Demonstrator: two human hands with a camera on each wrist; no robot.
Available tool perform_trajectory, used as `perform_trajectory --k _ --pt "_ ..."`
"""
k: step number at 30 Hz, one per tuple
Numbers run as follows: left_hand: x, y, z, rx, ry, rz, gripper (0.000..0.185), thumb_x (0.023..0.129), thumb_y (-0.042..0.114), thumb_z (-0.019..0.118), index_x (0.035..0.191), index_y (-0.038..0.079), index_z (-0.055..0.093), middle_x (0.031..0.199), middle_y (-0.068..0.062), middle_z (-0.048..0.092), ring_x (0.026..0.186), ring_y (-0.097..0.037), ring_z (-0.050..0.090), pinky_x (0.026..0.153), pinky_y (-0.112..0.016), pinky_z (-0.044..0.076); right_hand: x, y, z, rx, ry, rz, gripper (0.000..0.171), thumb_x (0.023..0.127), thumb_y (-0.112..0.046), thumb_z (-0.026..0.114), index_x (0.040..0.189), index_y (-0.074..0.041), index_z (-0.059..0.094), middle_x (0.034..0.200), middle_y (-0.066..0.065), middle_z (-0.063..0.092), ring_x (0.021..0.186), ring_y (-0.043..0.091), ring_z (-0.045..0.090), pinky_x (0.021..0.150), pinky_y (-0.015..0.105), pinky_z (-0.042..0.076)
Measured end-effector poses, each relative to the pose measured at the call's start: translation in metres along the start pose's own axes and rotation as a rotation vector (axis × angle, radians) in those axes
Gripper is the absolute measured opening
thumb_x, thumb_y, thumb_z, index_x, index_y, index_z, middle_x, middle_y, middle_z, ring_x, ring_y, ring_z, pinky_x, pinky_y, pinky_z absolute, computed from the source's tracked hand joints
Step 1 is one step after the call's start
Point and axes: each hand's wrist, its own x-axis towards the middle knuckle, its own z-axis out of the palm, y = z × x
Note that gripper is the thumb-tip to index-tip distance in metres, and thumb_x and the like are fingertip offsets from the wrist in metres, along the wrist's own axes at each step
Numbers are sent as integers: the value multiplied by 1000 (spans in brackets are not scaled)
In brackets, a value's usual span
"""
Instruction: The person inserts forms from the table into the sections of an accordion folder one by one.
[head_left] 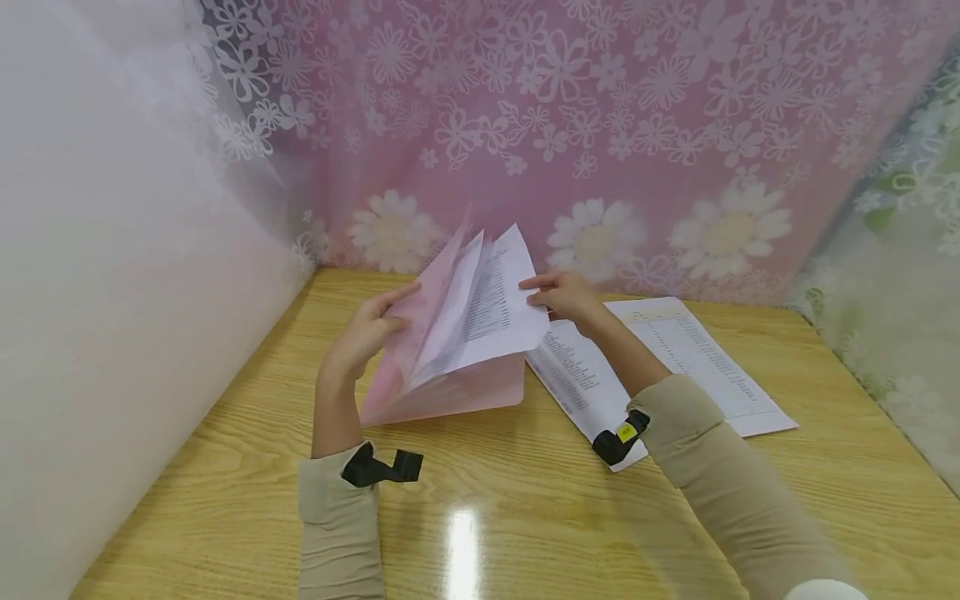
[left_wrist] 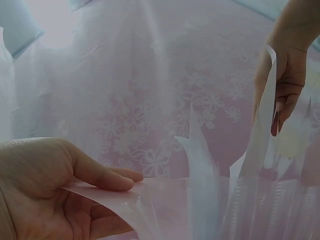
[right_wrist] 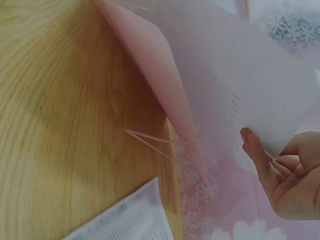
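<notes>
A pink folder (head_left: pixel 468 394) with clear page sleeves stands partly open above the table, its leaves fanned out. My left hand (head_left: pixel 363 335) grips the left cover (left_wrist: pixel 165 200), thumb on one side and fingers on the other. At the right, my right hand (head_left: pixel 567 298) pinches the edge of a printed sheet (head_left: pixel 517 321) among the leaves. Whether that sheet sits inside a sleeve, I cannot tell. From the right wrist view, the back of the leaf (right_wrist: pixel 250 80) hangs between thumb and fingers, and the pink back cover (right_wrist: pixel 150 65) slants beside it.
Two printed papers lie on the wooden table (head_left: pixel 465 475): one (head_left: pixel 573 375) partly under my right forearm, another (head_left: pixel 708 367) farther right. A floral curtain (head_left: pixel 540 125) hangs behind the table, and a pale wall (head_left: pixel 150 250) borders its left side.
</notes>
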Motion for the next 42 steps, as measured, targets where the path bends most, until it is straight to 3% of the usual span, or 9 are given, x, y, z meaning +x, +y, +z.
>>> perform_trajectory --k 9,15,19,26,36,42 --pt "1 1 0 3 3 -6 54 86 -9 41 139 3 39 144 -9 30 110 -21 31 77 -30 30 5 3 22 65 27 -41 38 91 -10 56 128 -1 54 119 18 55 90 28 59 77 38 49" --pt "0 0 0 -5 13 -16 54 87 -9 42 139 3 39 145 -9 28 113 -21 29 81 -31 30 -1 -1 22 132 71 -90 45 91 -14 56 133 -1 47 129 16 49 92 29 59 76 38 50" --pt "-1 0 -1 -2 18 -17 54 88 -8 41 140 4 39 146 -9 27 115 -22 28 86 -34 28 -5 -6 20 154 87 -146 40 90 -11 57 128 0 52 122 17 54 84 27 61 71 38 51" --pt "-3 1 -3 1 20 -19 53 88 -8 41 140 5 39 146 -8 27 112 -23 30 83 -34 28 -4 -4 22 76 20 -223 31 90 -12 57 120 -2 60 111 15 60 77 26 64 65 36 52" --pt "-3 0 -1 -3 14 -8 53 87 -8 42 139 3 39 145 -10 28 113 -23 30 82 -33 30 -3 -1 35 10 -34 -196 28 92 -11 55 117 -1 62 112 17 60 73 25 66 64 36 53" --pt "-2 0 -1 -3 14 -1 53 87 -9 42 139 3 39 145 -9 29 113 -23 30 84 -33 29 2 1 46 23 -15 -157 29 89 -12 61 115 0 63 103 17 64 71 24 65 62 35 53"
